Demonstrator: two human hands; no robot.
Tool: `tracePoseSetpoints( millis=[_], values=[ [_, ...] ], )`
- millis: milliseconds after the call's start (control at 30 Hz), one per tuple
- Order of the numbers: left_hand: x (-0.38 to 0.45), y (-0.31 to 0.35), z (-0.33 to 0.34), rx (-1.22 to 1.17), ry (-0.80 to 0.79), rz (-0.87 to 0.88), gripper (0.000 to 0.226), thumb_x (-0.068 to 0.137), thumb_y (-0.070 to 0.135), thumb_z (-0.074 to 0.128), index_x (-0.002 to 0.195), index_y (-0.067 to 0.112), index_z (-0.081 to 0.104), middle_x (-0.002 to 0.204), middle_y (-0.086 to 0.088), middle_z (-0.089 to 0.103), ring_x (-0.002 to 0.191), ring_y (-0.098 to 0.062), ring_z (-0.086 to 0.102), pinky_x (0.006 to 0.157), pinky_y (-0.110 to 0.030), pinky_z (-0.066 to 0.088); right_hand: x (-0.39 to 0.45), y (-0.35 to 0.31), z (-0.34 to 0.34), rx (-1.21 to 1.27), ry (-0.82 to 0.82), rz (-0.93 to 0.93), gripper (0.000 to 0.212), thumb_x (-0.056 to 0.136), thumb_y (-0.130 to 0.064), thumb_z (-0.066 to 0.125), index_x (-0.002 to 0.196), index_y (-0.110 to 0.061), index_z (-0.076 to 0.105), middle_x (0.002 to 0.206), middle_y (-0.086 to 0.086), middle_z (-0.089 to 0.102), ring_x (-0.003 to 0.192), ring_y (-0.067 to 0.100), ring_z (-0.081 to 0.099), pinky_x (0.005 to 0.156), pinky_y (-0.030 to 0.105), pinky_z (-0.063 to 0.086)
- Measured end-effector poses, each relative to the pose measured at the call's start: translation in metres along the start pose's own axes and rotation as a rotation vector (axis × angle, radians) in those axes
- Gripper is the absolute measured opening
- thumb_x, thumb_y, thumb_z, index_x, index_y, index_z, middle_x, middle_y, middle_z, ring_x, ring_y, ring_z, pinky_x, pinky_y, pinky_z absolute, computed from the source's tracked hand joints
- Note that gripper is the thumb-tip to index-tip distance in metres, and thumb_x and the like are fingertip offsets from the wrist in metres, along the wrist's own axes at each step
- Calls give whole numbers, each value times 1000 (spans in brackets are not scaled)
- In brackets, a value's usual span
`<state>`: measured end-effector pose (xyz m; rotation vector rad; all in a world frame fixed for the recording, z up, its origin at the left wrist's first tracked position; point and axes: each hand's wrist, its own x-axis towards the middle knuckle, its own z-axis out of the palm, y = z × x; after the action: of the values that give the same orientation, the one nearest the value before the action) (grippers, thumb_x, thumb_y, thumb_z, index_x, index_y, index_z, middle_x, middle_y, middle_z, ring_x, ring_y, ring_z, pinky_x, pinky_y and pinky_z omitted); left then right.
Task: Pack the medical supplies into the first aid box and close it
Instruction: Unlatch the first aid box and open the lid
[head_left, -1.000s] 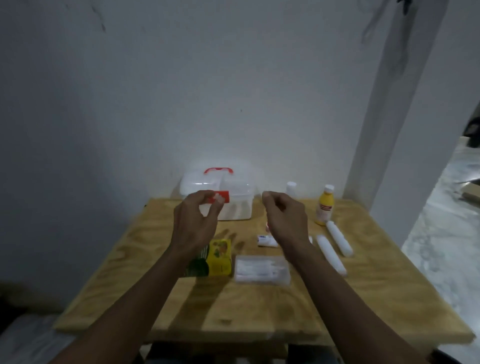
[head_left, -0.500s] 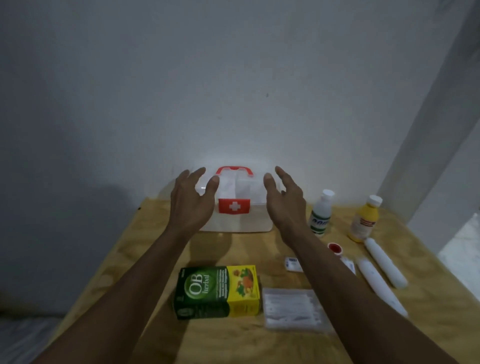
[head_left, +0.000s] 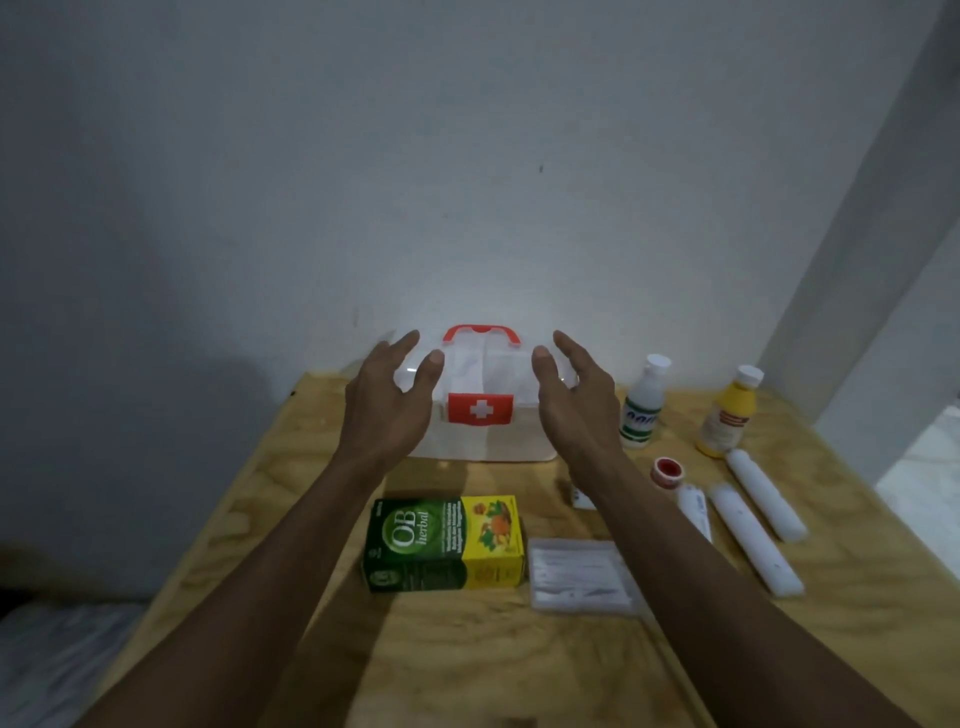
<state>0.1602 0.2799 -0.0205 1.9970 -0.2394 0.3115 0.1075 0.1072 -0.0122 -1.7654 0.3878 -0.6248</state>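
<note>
A white first aid box (head_left: 480, 439) with a red handle and a red cross latch stands shut at the back of the wooden table (head_left: 857, 623), against the wall. My left hand (head_left: 387, 402) and my right hand (head_left: 574, 400) hover open on either side of its lid, fingers spread, holding nothing. In front lie a green and yellow OB herbal carton (head_left: 447, 543) and a clear pack of cotton swabs (head_left: 579, 574). To the right are a white bottle (head_left: 644, 402), a yellow bottle (head_left: 727, 413), a red-capped pot (head_left: 667, 470), a small tube (head_left: 696, 512) and two white rolls (head_left: 750, 535).
A grey wall rises directly behind the box. A white pillar (head_left: 883, 234) stands at the right, with pale floor (head_left: 930, 467) beyond the table's right edge. The left table edge drops to a dark floor.
The view has drawn closer to the table. Both hands went from pinched shut in front of the box to open and spread at its two sides.
</note>
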Motion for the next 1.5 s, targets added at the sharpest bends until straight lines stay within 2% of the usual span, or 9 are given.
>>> tracePoseSetpoints(
  millis=[233,400,667,800,867,933,1100,1267,1500],
  values=[
    [-15,4,-4,8,11,3,52,93,51,52,141,32,47,155,-2,37,141,-23,34,110,-51,37,-17,-3,-9,-28,-9,4,46,98,-42,52,142,-28,48,151,-5,44,139,16,39,101,23,29],
    [-15,12,-4,105,2,-10,57,92,56,48,144,33,42,158,-3,30,145,-24,27,114,-47,26,-35,-9,-4,-17,148,30,53,93,-43,59,141,-27,44,149,-1,40,136,19,39,111,42,39],
    [4,14,2,185,-11,-34,56,92,59,47,140,32,49,158,-4,31,144,-26,27,114,-48,24,-74,-23,40,132,313,222,44,89,-31,68,123,-30,39,138,2,32,112,13,39,65,9,38],
    [2,11,7,130,14,-44,52,93,55,49,139,31,50,157,-3,32,144,-25,29,115,-44,24,-73,-26,57,262,395,276,47,88,-20,70,122,-27,38,137,6,35,118,25,51,76,22,55],
    [2,12,8,125,25,-46,52,93,53,49,139,31,50,157,-3,32,144,-25,28,114,-44,25,-74,-25,58,280,429,268,47,87,-19,71,122,-25,40,133,6,39,115,24,53,64,7,49],
    [2,11,8,107,31,-42,51,93,53,50,139,30,50,157,-3,32,143,-25,29,114,-43,26,-74,-19,58,307,439,245,45,86,-20,73,119,-23,42,126,6,44,108,22,55,53,3,45],
    [3,9,9,67,46,-27,50,93,50,53,138,28,53,156,-4,34,142,-24,32,112,-40,29,-72,-12,57,277,427,141,31,86,-21,73,105,-25,49,100,2,54,88,16,59,70,22,52],
    [2,8,8,82,38,-28,51,93,53,52,139,30,52,157,-2,33,142,-24,31,112,-43,29,-77,-13,42,111,268,-72,14,88,-25,71,99,-25,62,100,-7,56,84,-3,56,67,5,45],
    [1,9,7,89,12,-27,53,93,56,49,140,33,50,158,-2,30,144,-24,29,113,-42,25,-59,2,6,-124,4,-455,34,79,-22,81,109,-9,72,102,3,68,87,11,65,77,22,56]
  ],
)
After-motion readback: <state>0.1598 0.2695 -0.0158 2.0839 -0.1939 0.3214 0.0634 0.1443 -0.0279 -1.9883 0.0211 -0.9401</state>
